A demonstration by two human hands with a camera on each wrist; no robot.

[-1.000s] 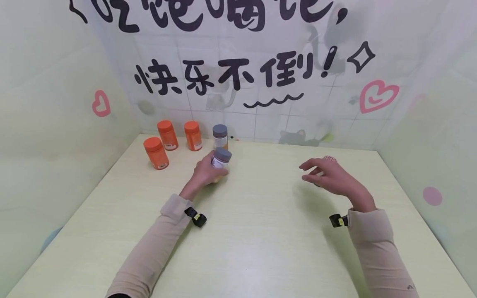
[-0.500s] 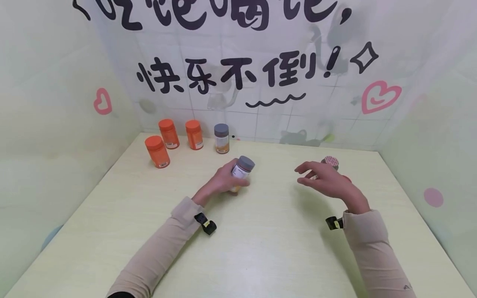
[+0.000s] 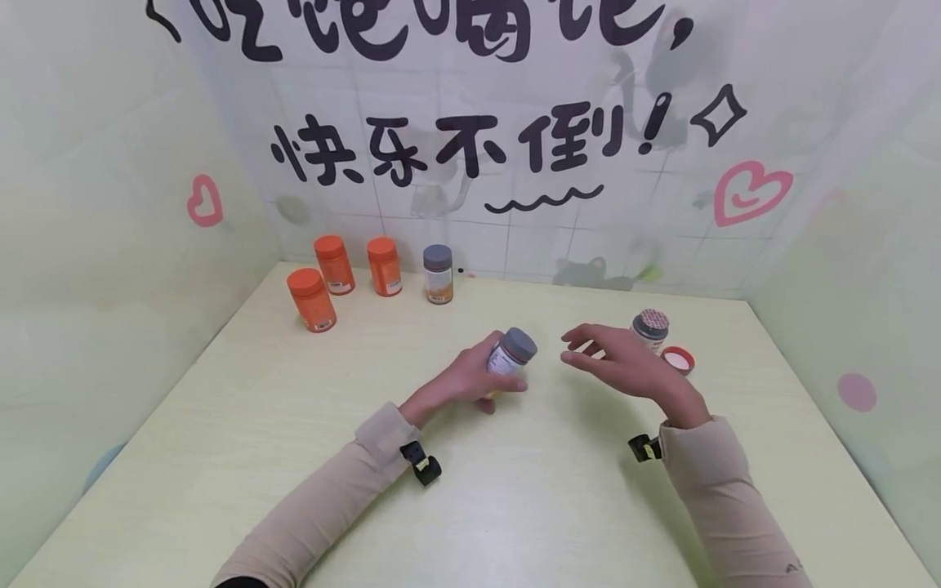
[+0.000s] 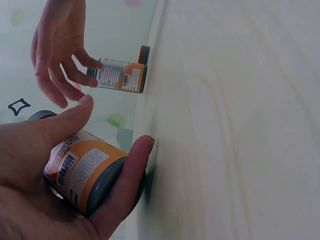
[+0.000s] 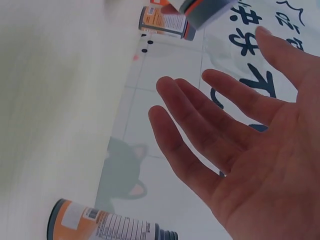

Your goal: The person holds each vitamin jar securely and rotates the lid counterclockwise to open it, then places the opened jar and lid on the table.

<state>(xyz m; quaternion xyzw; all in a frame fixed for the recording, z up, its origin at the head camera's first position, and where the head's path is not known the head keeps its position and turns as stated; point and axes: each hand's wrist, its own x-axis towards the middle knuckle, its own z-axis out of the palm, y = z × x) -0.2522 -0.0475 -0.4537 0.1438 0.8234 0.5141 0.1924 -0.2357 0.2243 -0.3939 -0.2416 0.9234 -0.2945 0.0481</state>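
Note:
My left hand (image 3: 474,374) grips a small bottle (image 3: 507,353) with a grey cap and an orange-and-white label, tilted and held over the middle of the table. In the left wrist view, thumb and fingers wrap round this bottle (image 4: 82,167). Apart from it to the right, my right hand (image 3: 621,359) hovers with fingers loosely bent and nothing in them; the right wrist view shows the bare palm (image 5: 265,165). Behind the right hand stands an uncapped bottle (image 3: 651,327) with a patterned seal over its mouth. Beside that lies a red-rimmed cap (image 3: 678,359), pale inside facing up.
Toward the back left stand three orange bottles, one nearer (image 3: 312,300) and two behind, one of them (image 3: 385,267) further right. A grey-capped bottle (image 3: 439,275) stands right of them. Walls of printed cloth border the pale table (image 3: 485,506) at the back and sides.
My left hand has carried the grey-capped bottle rightward and nearer, away from the other grey-capped one. My right hand has shifted left and slightly nearer, uncovering the open bottle and cap.

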